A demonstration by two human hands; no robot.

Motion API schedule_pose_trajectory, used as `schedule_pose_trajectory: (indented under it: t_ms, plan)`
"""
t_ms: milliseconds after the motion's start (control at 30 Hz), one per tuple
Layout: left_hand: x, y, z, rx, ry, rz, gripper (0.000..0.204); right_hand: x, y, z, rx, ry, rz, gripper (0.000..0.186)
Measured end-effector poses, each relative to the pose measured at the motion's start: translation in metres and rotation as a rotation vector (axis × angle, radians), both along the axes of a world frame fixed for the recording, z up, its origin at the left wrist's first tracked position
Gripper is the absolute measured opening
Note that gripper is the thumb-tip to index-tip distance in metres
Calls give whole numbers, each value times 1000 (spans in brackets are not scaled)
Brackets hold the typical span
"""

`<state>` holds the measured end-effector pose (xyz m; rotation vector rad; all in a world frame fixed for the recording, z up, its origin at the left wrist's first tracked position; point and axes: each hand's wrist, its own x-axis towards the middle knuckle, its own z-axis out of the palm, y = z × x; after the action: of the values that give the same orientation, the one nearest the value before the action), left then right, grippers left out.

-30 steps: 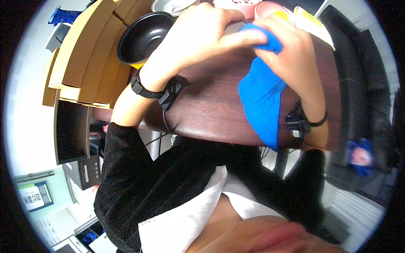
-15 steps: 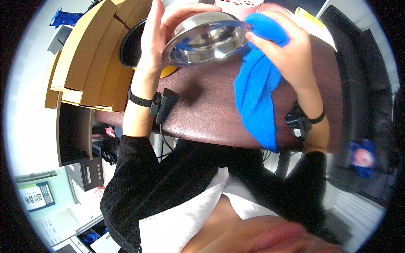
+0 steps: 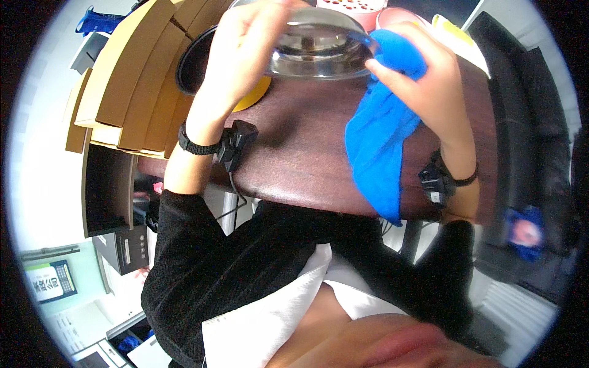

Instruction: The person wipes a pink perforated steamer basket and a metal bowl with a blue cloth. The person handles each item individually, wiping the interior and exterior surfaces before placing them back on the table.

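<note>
A shiny stainless steel bowl with a wide rim is held tilted above the far part of the table. At its left rim is my left hand, closed on the edge and somewhat blurred; it hides that end of the bowl. My right hand grips a blue cloth and pinches the bowl's right rim through it, the thumb in front. The loose part of the cloth hangs down to the table's near edge.
Brown cardboard boxes stand at the left of the dark wooden table. Behind my left wrist are a black round container and a yellow round thing. Pink containers and a yellow-and-white cloth lie at the far side.
My left hand has swung right, its raised thumb and spread fingers now folded onto the bowl's rim. The bowl has shifted slightly right and levelled; my right hand with the cloth moved slightly right.
</note>
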<state>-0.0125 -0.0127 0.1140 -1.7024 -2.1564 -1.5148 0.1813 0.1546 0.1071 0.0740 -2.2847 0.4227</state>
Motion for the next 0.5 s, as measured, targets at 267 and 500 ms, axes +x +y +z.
schedule_pose_trajectory:
  t_ms: [267, 500]
  plan:
    - [45, 27, 13, -119, 439, -96, 37, 3, -15, 2, 72, 2, -58, 34]
    - [16, 25, 1, -185, 235, 168, 46, 22, -1, 31, -17, -64, 139, 38]
